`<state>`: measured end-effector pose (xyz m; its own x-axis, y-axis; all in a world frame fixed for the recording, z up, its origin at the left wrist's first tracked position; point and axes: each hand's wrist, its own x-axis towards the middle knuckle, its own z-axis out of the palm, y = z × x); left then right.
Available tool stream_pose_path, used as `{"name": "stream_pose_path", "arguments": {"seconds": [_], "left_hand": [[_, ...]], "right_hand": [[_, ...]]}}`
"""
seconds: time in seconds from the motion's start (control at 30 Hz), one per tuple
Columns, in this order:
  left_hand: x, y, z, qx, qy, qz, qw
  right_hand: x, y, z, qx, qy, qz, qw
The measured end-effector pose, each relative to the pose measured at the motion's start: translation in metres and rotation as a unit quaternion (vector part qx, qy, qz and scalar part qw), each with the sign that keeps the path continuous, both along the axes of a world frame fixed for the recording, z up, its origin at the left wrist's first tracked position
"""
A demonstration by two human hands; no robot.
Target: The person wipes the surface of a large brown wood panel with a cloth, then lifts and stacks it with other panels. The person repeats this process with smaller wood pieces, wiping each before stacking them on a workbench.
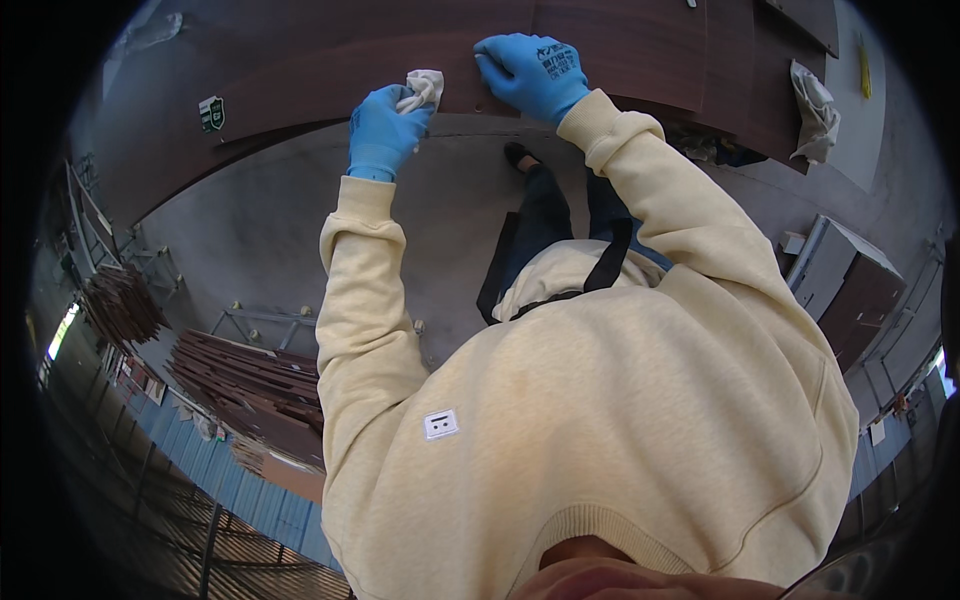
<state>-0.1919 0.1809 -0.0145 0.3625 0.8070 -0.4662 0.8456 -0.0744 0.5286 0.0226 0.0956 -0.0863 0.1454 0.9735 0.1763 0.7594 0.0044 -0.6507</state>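
Observation:
A crumpled white cloth (424, 88) is pinched in my left hand (385, 130), which wears a blue glove and is held near the front edge of a dark red-brown wooden panel (320, 70). My right hand (540, 78), in a matching blue glove with dark print, rests over the same front edge farther right. Its fingers are curled inward, and whatever they may grip is hidden beneath them. A small green and white label (212, 114) is stuck on the panel, to the left of my left hand.
A pale, wrinkled cloth (815, 112) hangs at the right end of the panels. Stacked brown boards (250, 385) stand on racks behind me at left, with another bundle (122, 303) farther left. A grey and brown box-like unit (850, 285) stands at right. Grey floor (260, 230) lies below.

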Motion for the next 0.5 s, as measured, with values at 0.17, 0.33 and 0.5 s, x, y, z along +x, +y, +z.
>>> {"name": "stream_pose_path", "arguments": {"seconds": [0.17, 0.33, 0.5], "left_hand": [[-0.007, -0.003, 0.001, 0.0, 0.009, 0.026, 1.0], [-0.03, -0.011, -0.01, -0.001, -0.047, 0.113, 0.992], [-0.035, -0.015, -0.02, -0.01, -0.151, 0.164, 0.975]], "right_hand": [[-0.002, 0.0, 0.004, -0.035, -0.03, 0.0, 0.999], [-0.001, -0.002, 0.002, -0.011, -0.016, -0.006, 1.0], [-0.002, -0.001, 0.002, -0.019, -0.012, -0.001, 1.0]]}}
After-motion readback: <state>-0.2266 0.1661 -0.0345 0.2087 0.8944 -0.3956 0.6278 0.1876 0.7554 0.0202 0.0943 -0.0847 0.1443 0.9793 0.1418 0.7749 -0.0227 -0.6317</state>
